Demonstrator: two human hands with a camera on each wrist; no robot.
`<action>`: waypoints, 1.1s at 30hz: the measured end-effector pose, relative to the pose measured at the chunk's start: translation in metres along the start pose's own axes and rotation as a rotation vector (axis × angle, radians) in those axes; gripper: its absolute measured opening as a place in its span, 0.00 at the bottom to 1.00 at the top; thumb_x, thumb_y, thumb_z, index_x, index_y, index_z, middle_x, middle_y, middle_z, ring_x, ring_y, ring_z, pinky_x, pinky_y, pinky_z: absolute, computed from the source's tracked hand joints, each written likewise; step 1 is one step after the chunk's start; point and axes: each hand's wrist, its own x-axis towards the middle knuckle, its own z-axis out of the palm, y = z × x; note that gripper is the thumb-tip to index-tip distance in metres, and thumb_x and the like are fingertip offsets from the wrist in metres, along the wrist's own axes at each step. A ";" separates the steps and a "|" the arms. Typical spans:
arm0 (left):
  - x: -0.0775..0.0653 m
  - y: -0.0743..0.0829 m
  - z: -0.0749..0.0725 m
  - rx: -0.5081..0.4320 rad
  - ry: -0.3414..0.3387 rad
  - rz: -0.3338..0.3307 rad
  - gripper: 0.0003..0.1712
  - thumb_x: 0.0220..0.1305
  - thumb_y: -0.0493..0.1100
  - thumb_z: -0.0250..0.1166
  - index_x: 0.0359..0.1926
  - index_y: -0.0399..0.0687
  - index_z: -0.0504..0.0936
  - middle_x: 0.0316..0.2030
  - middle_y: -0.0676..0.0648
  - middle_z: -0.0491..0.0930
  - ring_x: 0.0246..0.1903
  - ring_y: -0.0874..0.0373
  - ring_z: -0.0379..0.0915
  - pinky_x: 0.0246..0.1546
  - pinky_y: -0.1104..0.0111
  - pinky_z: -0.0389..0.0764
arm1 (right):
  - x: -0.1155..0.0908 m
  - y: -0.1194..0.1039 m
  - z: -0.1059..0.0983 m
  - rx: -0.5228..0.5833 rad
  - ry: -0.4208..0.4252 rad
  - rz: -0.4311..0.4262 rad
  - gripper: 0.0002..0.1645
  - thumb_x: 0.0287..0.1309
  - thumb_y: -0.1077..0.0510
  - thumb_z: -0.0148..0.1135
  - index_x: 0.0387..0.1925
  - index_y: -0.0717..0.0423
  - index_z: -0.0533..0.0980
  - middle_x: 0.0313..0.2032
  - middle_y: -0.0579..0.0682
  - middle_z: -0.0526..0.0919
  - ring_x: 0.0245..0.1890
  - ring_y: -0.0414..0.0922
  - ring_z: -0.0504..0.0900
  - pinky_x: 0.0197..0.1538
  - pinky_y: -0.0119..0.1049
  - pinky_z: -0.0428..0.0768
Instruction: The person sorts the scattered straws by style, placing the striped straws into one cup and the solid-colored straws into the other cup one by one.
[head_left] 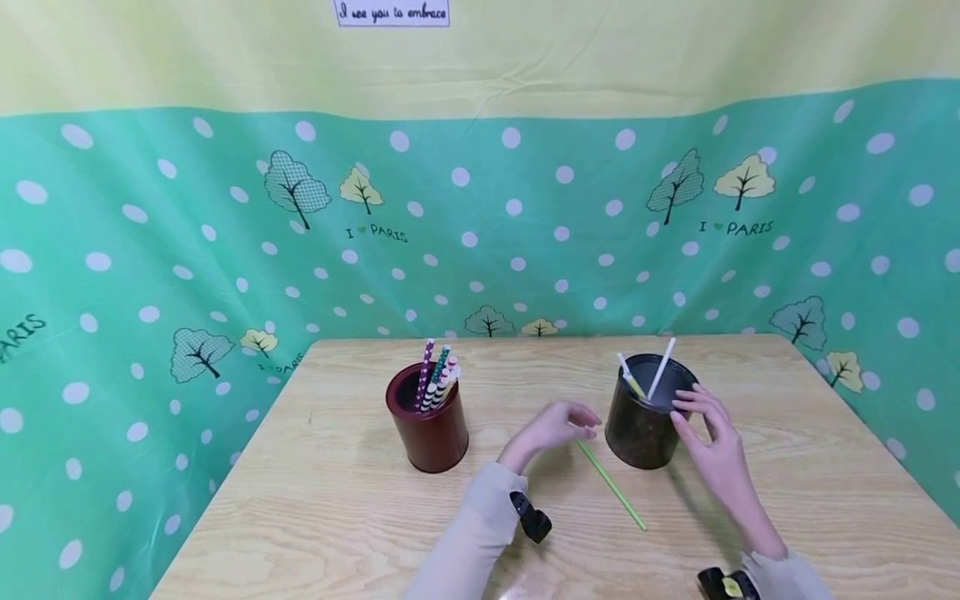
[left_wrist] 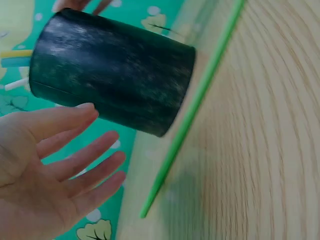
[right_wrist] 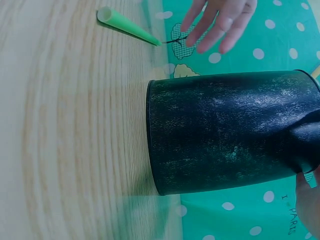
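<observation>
A dark, brown-black canister (head_left: pixel 641 429) stands upright on the table, with white and yellow drinking straws (head_left: pixel 662 371) leaning inside it. My right hand (head_left: pixel 716 442) is at its right rim, thumb against the outer wall and fingers over the edge. To the left of it, my left hand (head_left: pixel 558 423) hovers palm inward with relaxed, loosely bent fingers and nothing in them. A plain green drinking straw (head_left: pixel 611 485) lies on the table, its far end under the left fingertips. In the left wrist view the left fingers (left_wrist: pixel 95 155) are apart from the green straw (left_wrist: pixel 192 112).
A dark red canister (head_left: pixel 431 433) stands at the left, holding several patterned straws (head_left: pixel 437 379), dotted and striped. The wooden table (head_left: pixel 322 517) ends at the back against a green and yellow printed cloth (head_left: pixel 517 208).
</observation>
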 end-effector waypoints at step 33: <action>0.005 -0.014 0.017 0.256 -0.237 0.093 0.11 0.47 0.31 0.65 0.35 0.44 0.83 0.34 0.52 0.80 0.31 0.65 0.69 0.34 0.82 0.65 | 0.000 0.003 -0.001 -0.013 0.000 -0.028 0.10 0.48 0.76 0.55 0.36 0.76 0.72 0.44 0.43 0.72 0.59 0.41 0.61 0.57 0.21 0.58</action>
